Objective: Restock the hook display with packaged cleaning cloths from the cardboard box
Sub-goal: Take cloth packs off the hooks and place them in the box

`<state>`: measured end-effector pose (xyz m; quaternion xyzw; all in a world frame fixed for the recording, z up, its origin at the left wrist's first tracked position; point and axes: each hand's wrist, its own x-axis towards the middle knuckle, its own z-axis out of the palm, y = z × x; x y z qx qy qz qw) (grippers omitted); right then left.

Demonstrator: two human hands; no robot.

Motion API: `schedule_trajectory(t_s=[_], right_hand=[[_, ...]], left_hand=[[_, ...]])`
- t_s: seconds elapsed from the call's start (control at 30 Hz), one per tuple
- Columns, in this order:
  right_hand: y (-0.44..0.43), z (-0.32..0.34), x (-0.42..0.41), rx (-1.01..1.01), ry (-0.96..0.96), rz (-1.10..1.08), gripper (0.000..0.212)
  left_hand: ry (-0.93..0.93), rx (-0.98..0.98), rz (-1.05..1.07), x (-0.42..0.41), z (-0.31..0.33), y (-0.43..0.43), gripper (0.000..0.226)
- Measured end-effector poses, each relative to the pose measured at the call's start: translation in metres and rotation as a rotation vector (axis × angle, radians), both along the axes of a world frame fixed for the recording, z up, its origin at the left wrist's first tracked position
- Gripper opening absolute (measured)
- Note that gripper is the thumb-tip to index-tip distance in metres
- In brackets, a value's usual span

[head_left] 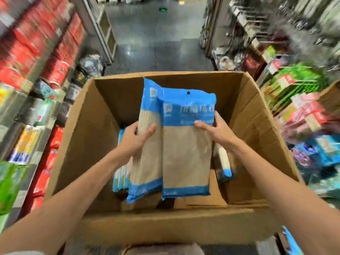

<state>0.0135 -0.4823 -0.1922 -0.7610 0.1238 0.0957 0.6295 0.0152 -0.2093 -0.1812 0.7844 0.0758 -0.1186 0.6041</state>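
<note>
Step in hand: lifting packs out of the cardboard box point(255, 126) for hanging, by my judgement.
Left hand point(136, 138): fingers curled round the left cloth pack point(147, 153), thumb across its front, about mid-height.
Right hand point(215, 129): clamped on the right cloth pack point(185, 153), thumb on the front just below the blue header, fingers behind its right edge.
Pack position: both upright over the box interior, edges touching, blue headers up.
Hang hole point(188, 92): visible at the top centre of the right pack; the left pack's hole not seen.
Remaining stock point(120, 173): more packs stand on edge low at the box's left side, one more point(225, 162) leaning at the right.
Hook display: not identifiable; shelves point(294, 85) either side are blurred.
Doing it well: keep headers upward and holes unobstructed, grip below the header, and separate the two packs before offering either to a hook.
Risk: glossy film may slip in a one-handed hold.
</note>
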Motion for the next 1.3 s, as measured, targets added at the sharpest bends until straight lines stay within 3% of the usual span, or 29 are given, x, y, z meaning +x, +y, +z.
schedule_trajectory(t_s=[0.17, 0.3, 0.33, 0.43, 0.53, 0.57, 0.67, 0.8, 0.87, 0.9, 0.97, 1.0, 1.13, 1.2, 1.3], right_hand=[[-0.073, 0.124, -0.066, -0.105, -0.336, -0.206, 0.053], [-0.126, 0.207, -0.139, -0.118, -0.514, -0.472, 0.069], [-0.139, 0.226, -0.158, -0.112, -0.549, -0.513, 0.067], [-0.181, 0.278, -0.213, -0.065, -0.675, -0.616, 0.033], [-0.219, 0.316, -0.27, -0.032, -0.733, -0.729, 0.039], [-0.231, 0.324, -0.287, 0.001, -0.754, -0.765, 0.044], [-0.257, 0.339, -0.334, 0.133, -0.757, -0.833, 0.022], [-0.282, 0.341, -0.38, 0.1, -0.702, -0.828, 0.035], [-0.298, 0.339, -0.398, 0.09, -0.7, -0.916, 0.036], [-0.305, 0.337, -0.406, 0.078, -0.682, -0.966, 0.046], [-0.319, 0.331, -0.418, 0.075, -0.645, -1.005, 0.079], [-0.327, 0.327, -0.424, 0.093, -0.647, -1.01, 0.082], [-0.358, 0.324, -0.444, 0.023, -0.707, -1.042, 0.029], [-0.375, 0.325, -0.449, -0.017, -0.721, -1.072, 0.024], [-0.4, 0.327, -0.448, -0.131, -0.721, -1.099, 0.024]], left_hand=[[-0.194, -0.157, -0.121, -0.041, 0.094, -0.062, 0.032], [-0.383, -0.26, -0.254, -0.083, 0.171, -0.133, 0.028], [-0.429, -0.275, -0.28, -0.094, 0.19, -0.151, 0.027], [-0.517, -0.385, -0.375, -0.124, 0.235, -0.202, 0.029], [-0.578, -0.529, -0.511, -0.151, 0.264, -0.25, 0.026], [-0.587, -0.583, -0.571, -0.16, 0.271, -0.265, 0.032], [-0.536, -0.717, -0.765, -0.188, 0.282, -0.311, 0.04], [-0.427, -0.69, -0.955, -0.224, 0.285, -0.37, 0.04], [-0.341, -0.689, -1.009, -0.236, 0.286, -0.395, 0.032], [-0.29, -0.696, -1.021, -0.241, 0.29, -0.408, 0.029], [-0.231, -0.665, -0.968, -0.247, 0.299, -0.435, 0.066], [-0.242, -0.651, -0.928, -0.248, 0.301, -0.451, 0.082], [-0.36, -0.585, -0.883, -0.242, 0.318, -0.507, 0.107], [-0.385, -0.555, -0.9, -0.234, 0.324, -0.533, 0.099], [-0.374, -0.656, -1.001, -0.224, 0.328, -0.573, 0.029]])
